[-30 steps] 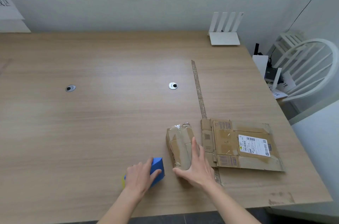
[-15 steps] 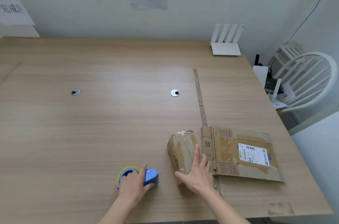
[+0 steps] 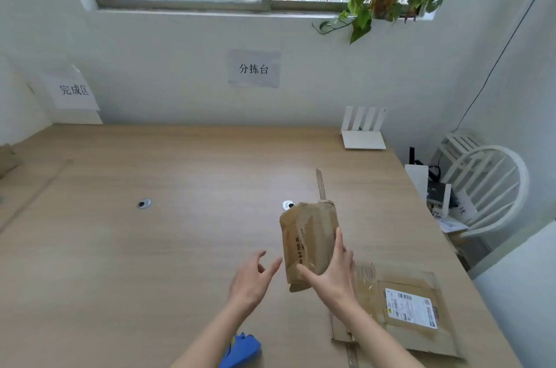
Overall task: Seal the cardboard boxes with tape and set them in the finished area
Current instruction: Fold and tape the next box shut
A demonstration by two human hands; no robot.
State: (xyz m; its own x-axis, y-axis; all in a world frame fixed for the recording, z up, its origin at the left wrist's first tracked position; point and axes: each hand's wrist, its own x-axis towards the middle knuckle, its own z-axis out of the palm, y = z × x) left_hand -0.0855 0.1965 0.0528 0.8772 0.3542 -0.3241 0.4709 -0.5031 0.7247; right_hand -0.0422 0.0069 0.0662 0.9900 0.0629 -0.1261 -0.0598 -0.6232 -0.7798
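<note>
A small taped cardboard box [image 3: 307, 238] is lifted off the wooden table [image 3: 150, 247], held upright above its middle. My right hand [image 3: 331, 274] grips its lower right side, thumb across the front. My left hand [image 3: 251, 280] hovers just left of the box with fingers spread, holding nothing. The blue tape dispenser [image 3: 240, 352] lies on the table at the near edge, under my left forearm. A flattened cardboard box with a white label [image 3: 409, 307] lies at the near right. A wall sign [image 3: 73, 90] hangs at the far left.
A strip of tape [image 3: 320, 184] runs along the table beyond the box. A white router [image 3: 362, 129] stands at the far right corner. A white chair [image 3: 487, 184] and small devices sit off the table's right edge. Cardboard [image 3: 7, 160] shows at the far left edge.
My right hand has lifted the small box off the table and turned it upright. My left hand has let go of the tape dispenser and risen toward the box. The view tilted upward.
</note>
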